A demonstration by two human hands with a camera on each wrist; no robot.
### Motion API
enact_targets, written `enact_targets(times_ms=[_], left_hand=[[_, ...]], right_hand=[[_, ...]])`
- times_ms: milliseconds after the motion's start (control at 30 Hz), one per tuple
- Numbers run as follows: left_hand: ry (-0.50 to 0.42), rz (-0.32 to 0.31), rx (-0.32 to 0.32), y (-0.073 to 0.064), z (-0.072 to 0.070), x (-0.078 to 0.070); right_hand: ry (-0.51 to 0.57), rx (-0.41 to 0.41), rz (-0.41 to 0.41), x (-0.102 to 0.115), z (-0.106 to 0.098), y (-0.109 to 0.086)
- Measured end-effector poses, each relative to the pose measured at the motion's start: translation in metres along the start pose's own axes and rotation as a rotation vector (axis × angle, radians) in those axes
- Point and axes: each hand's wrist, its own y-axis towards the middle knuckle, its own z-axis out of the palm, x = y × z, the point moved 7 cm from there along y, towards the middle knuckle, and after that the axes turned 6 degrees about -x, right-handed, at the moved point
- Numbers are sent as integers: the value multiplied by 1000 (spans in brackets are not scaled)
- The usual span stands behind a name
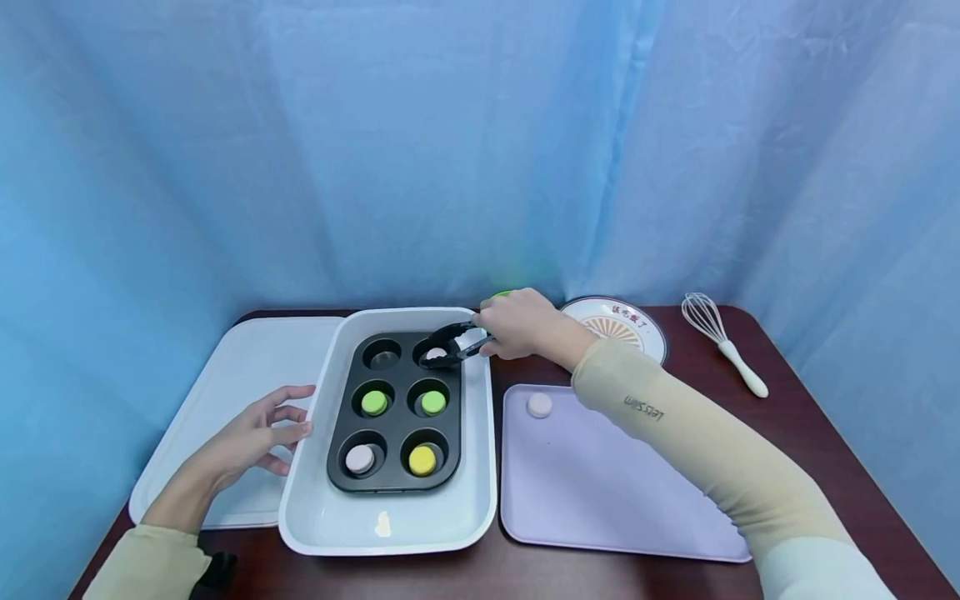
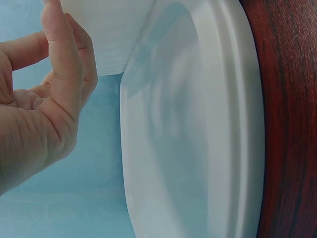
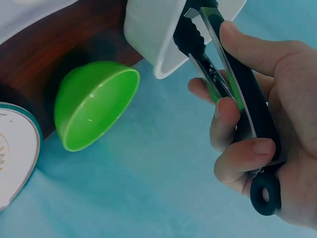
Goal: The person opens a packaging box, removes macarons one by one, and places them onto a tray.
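Note:
My right hand (image 1: 517,323) grips small black tongs (image 1: 452,343), fingers and thumb wrapped round both arms in the right wrist view. The tong tips reach into the back right cup of a dark muffin tin (image 1: 395,432), around a whitish round piece (image 1: 435,356). The middle row holds two green pieces (image 1: 374,403); in front sit a pale piece (image 1: 359,459) and a yellow piece (image 1: 422,461). The back left cup is empty. The tin lies in a deep white tray (image 1: 375,533). My left hand (image 1: 251,433) has loosely bent fingers, fingertips right at the tray's left rim.
To the right lies a lavender tray (image 1: 600,475) with one pale round piece (image 1: 539,405). Behind it are a patterned plate (image 1: 651,337) and a whisk (image 1: 727,346). A green bowl (image 3: 94,109) stands near the back edge. On the left lies a flat white tray (image 1: 247,358).

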Motion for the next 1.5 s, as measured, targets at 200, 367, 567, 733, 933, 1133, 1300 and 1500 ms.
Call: enact_targets(times_ms=[200,367,567,733,933,1133,1300,1500], left_hand=[[0,-6,-2,0,-1,2],[-5,-1,5,1,1,0],[-1,-5,10,1,2,-2],[5,1,10,-1,0,-2],[-3,12,17,-1,1,-1],[-3,14,21,0,0,-2],[-6,5,26,2,-2,0],[-16,-4,32,4,-4,2]], right_hand=[[13,69,46,4,-1,8],[32,125,90,6,-1,13],[26,165,108,11,0,19],[16,170,116,12,1,19],[10,152,115,13,3,16],[21,115,109,10,7,14],[26,84,87,6,15,12],[27,-4,45,1,18,9]])
